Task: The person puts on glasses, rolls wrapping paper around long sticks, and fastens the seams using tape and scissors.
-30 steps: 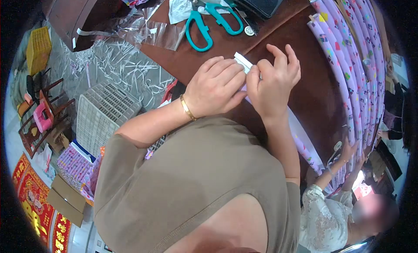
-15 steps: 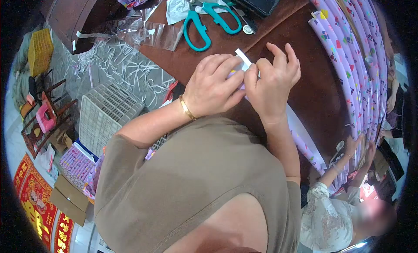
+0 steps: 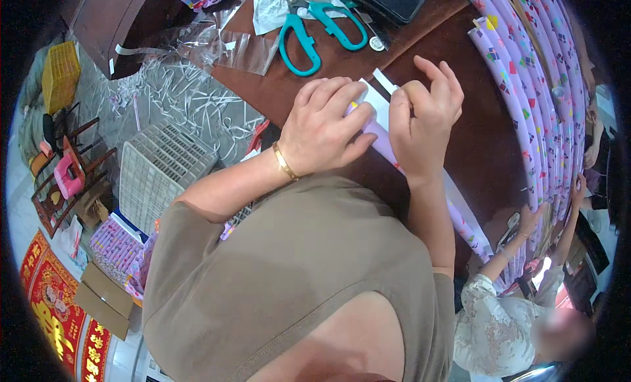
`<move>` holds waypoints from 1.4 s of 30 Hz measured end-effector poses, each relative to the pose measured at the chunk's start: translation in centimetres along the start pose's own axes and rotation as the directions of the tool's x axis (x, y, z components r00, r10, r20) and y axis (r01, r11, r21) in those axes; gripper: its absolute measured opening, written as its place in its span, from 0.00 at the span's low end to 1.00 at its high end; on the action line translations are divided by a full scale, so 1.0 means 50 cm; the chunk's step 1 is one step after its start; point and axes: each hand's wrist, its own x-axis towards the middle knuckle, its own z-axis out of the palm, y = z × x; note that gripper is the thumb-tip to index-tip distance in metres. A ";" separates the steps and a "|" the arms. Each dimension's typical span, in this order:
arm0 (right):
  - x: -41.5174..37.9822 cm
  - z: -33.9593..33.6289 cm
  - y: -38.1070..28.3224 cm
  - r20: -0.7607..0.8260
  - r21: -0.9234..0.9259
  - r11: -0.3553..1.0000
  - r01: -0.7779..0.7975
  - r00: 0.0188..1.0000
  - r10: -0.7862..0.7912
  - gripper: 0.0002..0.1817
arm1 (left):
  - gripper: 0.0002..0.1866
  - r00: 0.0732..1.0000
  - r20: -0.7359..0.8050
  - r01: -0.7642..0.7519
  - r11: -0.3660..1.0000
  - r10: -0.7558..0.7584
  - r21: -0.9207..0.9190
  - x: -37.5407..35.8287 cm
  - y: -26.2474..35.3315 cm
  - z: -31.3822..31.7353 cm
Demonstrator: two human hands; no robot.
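Observation:
A purple patterned roll of wrapping paper with a white inner side runs diagonally across the table beneath my hands. My left hand wraps over its upper end, thumb pointing right, and grips it. Beside those fingers a white piece of the paper's end shows. My right hand pinches a narrow white strip between thumb and index finger, with its other fingers raised. The strip's tip sticks out past the thumb; its lower part is hidden by the hand. Teal-handled scissors lie beyond my left hand.
Several long patterned rolls line the right side of the brown table. A co-worker's hands touch their near ends. Clear plastic and a black case lie at the back. A grey crate and white strip scraps are on the floor.
My right hand has moved right, away from my left, with the white strip; more of the white paper end shows between them. One co-worker's hand has shifted up along the rolls.

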 end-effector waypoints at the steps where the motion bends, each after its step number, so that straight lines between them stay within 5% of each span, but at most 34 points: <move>1: 0.001 -0.001 -0.001 0.000 -0.001 1.000 0.001 1.000 -0.001 0.06 | 0.18 1.000 -0.001 0.000 1.000 0.000 -0.001 0.000 0.000 -0.001; 7: -0.005 0.022 -0.002 0.044 0.108 0.992 0.057 0.997 -0.062 0.07 | 0.22 1.000 0.000 0.001 1.000 -0.001 -0.002 -0.006 -0.005 0.003; 21: -0.015 0.017 -0.015 0.044 -0.162 0.986 0.042 0.998 -0.035 0.07 | 0.22 1.000 -0.025 0.007 1.000 -0.007 0.008 -0.004 -0.003 0.004; 42: -0.013 0.015 -0.017 0.038 -0.208 0.977 0.056 0.998 -0.049 0.08 | 0.22 1.000 -0.015 -0.006 0.999 0.007 0.040 -0.002 0.000 0.005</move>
